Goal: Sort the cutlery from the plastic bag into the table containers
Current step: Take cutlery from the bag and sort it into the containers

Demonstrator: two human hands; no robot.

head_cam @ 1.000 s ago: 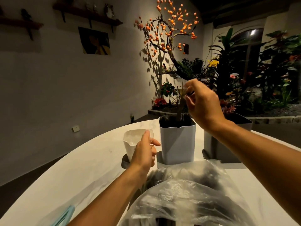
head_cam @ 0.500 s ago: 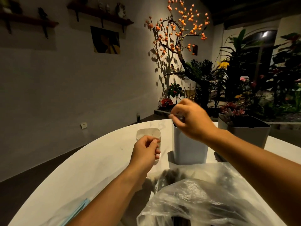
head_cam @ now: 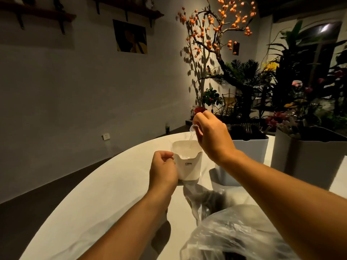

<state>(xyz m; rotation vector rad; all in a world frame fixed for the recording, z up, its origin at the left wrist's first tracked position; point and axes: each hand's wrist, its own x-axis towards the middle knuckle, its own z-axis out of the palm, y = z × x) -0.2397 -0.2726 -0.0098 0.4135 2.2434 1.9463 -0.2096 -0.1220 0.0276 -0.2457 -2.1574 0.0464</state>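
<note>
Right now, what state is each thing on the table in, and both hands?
Small white container: upright, open-topped, contents not visible.
Clear plastic utensil: pinched by the right hand, hanging into the small white container's mouth.
Middle container: upright, holds dark cutlery.
Grey container: upright, contents unclear.
Plastic bag: crumpled, dark cutlery inside.
Left hand: curled against the small white container's side.
Right hand: pinching the utensil.

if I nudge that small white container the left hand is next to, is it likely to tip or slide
The small white plastic container looks thin-walled and nearly empty, so probably light and apt to slide on the smooth white table. It stands taller than wide, so a high push might tip it. The left hand beside it could steady it.
</note>
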